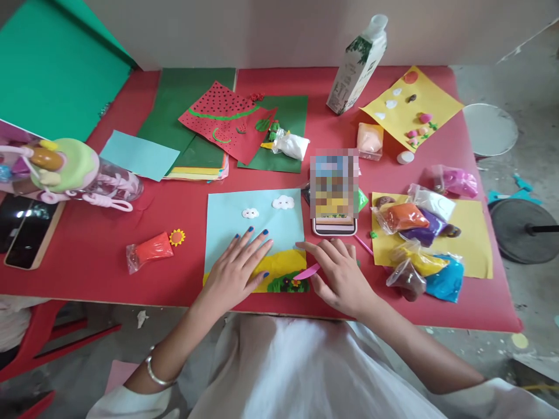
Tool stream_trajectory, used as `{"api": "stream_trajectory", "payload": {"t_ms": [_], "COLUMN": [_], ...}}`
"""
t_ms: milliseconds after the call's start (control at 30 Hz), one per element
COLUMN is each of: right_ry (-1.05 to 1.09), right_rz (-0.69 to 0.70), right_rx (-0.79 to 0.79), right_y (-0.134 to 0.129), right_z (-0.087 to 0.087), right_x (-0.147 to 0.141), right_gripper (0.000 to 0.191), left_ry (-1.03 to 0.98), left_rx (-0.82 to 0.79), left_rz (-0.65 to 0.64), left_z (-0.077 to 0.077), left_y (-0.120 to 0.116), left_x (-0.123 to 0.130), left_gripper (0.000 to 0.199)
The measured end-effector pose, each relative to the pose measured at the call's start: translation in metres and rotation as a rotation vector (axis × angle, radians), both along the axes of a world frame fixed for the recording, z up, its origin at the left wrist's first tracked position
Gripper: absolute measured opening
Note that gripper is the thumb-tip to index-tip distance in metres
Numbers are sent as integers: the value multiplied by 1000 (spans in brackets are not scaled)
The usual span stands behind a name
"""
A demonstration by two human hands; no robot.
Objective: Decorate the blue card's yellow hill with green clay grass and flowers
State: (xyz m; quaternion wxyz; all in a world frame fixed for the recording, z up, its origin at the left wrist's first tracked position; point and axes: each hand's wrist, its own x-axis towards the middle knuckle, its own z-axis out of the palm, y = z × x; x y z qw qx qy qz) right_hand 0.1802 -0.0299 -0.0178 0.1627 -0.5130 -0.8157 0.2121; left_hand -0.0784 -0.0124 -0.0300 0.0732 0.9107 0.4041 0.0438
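Observation:
A light blue sheet of paper [227, 221] lies before me, with two white clay clouds [283, 202] near its top and yellow clay [279, 265] across its lower part. Green clay grass with small flowers [290, 284] sits at the bottom right corner. My left hand [239, 265] rests flat on the sheet, fingers spread, partly over the yellow clay. Between the fingers of my right hand [338, 273] is a pink plastic clay knife [307, 272], its blade pointing left over the sheet's right edge. My right index finger reaches towards that edge.
A phone [335, 226] with a blurred screen lies behind the sheet. Bagged clay [408, 216] in several colours is heaped on yellow paper [474, 233] at right. An orange clay bag [151, 251] and clay sunflower [177, 237] lie left. A carton [358, 67] stands at the back.

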Motion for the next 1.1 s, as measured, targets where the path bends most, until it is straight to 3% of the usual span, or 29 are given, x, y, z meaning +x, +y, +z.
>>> {"api": "stream_trajectory", "payload": {"t_ms": [133,233,433,567,667,867,1100], "right_ry": [58,-8,-103,-123,-128,-6,-65], "right_rz": [-27,-10,88,109,104,117,179], "right_rx": [10,126,394,503,485,289,291], "right_y": [1,5,16,25,29,18,-4], "right_z": [7,6,2,1,0,1,-2], "right_x": [7,11,4,-5,-5,4,4], "right_gripper": [35,32,10,9,9,11,8], "left_ry": [3,-18,-35,-21,-32,-116,-127], "left_rx": [-30,-39,-48,-25,25,180,170], "left_rz": [-31,-26,-6,-1,-23,-104,-59], "left_z": [-8,-11,-11,-11,-7,5,0], "left_y": [6,4,2,1,-2,-15,-19], "left_x": [-1,3,6,7,7,13,15], "left_gripper": [59,61,59,58,54,38,34]}}
